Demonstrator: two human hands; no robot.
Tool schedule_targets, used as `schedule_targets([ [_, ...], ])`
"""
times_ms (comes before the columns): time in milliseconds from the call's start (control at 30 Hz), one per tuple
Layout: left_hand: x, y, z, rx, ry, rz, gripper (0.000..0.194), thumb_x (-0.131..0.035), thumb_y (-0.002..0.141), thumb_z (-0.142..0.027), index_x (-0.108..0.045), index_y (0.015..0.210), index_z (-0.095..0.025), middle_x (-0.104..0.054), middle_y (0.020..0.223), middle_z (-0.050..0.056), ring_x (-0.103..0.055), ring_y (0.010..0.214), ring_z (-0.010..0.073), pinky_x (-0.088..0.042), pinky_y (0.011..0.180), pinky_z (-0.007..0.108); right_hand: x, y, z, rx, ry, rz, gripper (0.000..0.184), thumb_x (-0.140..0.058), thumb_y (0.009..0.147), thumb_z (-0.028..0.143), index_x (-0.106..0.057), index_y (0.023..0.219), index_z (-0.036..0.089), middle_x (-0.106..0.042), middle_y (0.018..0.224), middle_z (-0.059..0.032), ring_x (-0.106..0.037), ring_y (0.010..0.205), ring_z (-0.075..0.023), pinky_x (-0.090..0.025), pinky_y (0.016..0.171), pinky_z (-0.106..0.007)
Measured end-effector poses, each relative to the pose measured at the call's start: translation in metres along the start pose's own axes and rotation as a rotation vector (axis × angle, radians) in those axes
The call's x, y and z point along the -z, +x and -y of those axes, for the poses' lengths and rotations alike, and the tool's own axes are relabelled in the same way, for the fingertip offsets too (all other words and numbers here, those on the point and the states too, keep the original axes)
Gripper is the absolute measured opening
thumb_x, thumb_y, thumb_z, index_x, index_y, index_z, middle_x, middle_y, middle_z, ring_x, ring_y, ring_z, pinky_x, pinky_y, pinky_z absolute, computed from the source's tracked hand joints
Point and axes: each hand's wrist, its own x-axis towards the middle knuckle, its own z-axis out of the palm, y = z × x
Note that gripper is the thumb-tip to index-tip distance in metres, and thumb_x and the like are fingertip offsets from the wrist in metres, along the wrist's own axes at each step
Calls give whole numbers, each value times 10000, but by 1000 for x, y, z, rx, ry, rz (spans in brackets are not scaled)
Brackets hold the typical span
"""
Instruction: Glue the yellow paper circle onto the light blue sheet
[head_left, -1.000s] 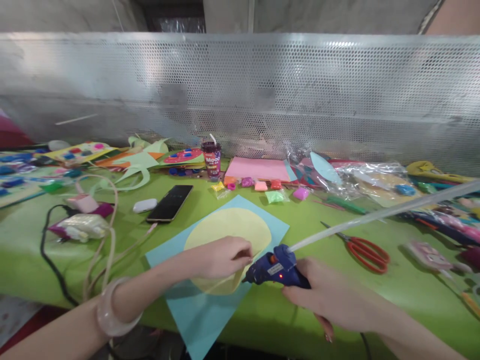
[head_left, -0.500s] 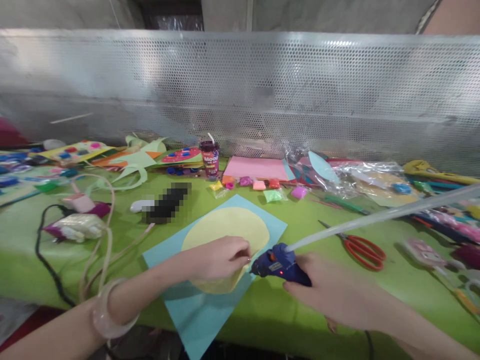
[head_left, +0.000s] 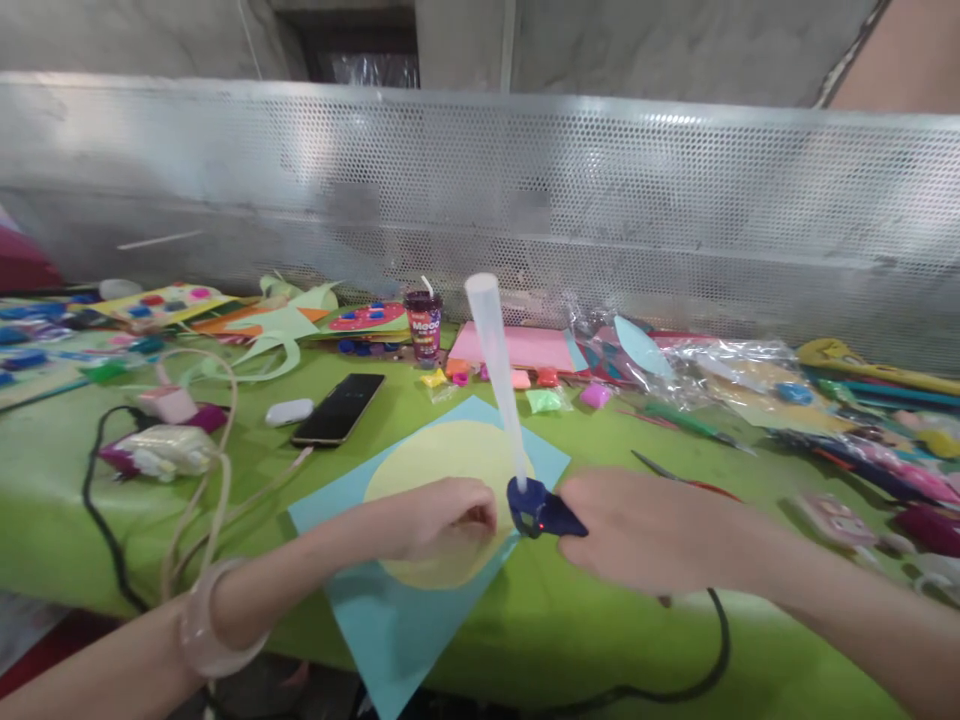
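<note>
My left hand (head_left: 450, 515) rests over the yellow paper oval (head_left: 442, 450), its fingers curled and closed near the oval's right edge. Whatever the fingertips hold, if anything, is hidden. Under the oval lies a light blue paper sheet (head_left: 409, 630), set at an angle. My right hand (head_left: 645, 525) is closed around a blue hot glue gun (head_left: 547, 510) just right of the oval. Its small red light glows, and the nozzle is hidden from me. A long clear glue stick (head_left: 496, 365) rises from the gun, and a black cord (head_left: 724, 640) trails below the hand.
Scissors (head_left: 705, 487) with red handles lie to the right, partly behind my right hand. A phone (head_left: 341, 408) and white case (head_left: 289, 411) are at left, beside cables. Behind are a purple cup (head_left: 425, 330), pink paper (head_left: 529, 348), small clay packets and a perforated metal panel (head_left: 600, 220).
The glue gun has turned, so its stick swung from pointing right to pointing up and away. The oval's right edge, raised near my left fingers before, now looks flatter.
</note>
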Motion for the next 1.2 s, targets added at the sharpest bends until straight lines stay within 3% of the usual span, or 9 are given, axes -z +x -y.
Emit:
schedule_targets([
  [100,0,1,6,-107,12,133,141,-452,810,-203,-571,879,-172,-589,844,17,-532,765,148,-408,676,232,1,-9,-21,-107,106,-84,189,-387,809,276,-438,646,194,-474,557,39,-488,338,-74,-316,321,-198],
  [167,1,2,9,-147,41,155,134,-485,799,-206,-565,903,-177,-584,888,31,-531,814,160,-410,705,243,-2,-13,-40,-205,209,-130,212,-412,825,377,-506,797,189,-512,632,35,-533,362,-89,-392,354,-209],
  [233,1,2,8,-195,91,174,142,-478,811,-194,-564,923,-187,-574,928,41,-524,870,168,-406,753,254,-9,-17,-57,-287,280,-181,244,-425,826,406,-510,876,183,-483,587,49,-533,361,-99,-416,388,-217],
  [400,0,1,-3,-233,311,173,169,-459,841,-191,-578,962,-198,-557,939,54,-517,893,180,-386,802,274,-44,-25,-81,-394,401,-317,266,-416,812,437,-494,843,185,-424,410,62,-523,361,-147,-434,424,-250],
  [500,0,2,-11,-265,474,166,157,-455,833,-173,-581,926,-183,-558,883,64,-517,835,193,-386,755,289,-64,-29,-84,-406,531,-317,320,-419,784,503,-508,808,196,-434,379,46,-537,394,-172,-448,439,-267],
  [633,2,4,-19,-282,521,164,123,-461,825,-156,-567,885,-177,-553,905,63,-511,848,195,-376,768,296,-77,-33,-82,-420,626,-427,339,-430,738,539,-510,763,210,-450,403,41,-504,363,-160,-420,401,-267],
  [800,-2,3,-19,-273,465,197,112,-434,843,-157,-540,819,-182,-552,852,48,-510,803,178,-372,737,285,-82,-33,-80,-437,648,-499,336,-377,764,525,-491,734,211,-438,360,40,-487,351,-158,-395,415,-264],
  [1133,-4,-5,-18,-238,471,205,132,-410,856,-128,-528,832,-180,-561,839,36,-510,785,173,-370,731,293,-84,-29,-79,-403,668,-497,285,-370,771,492,-473,754,226,-436,360,42,-485,381,-176,-389,443,-283],
  [1200,-6,-4,-13,-178,465,158,136,-399,877,-169,-532,903,-180,-574,910,47,-521,848,183,-379,765,302,-83,-28,-76,-401,663,-479,281,-376,766,487,-471,728,225,-449,369,37,-497,382,-175,-396,451,-284],
])
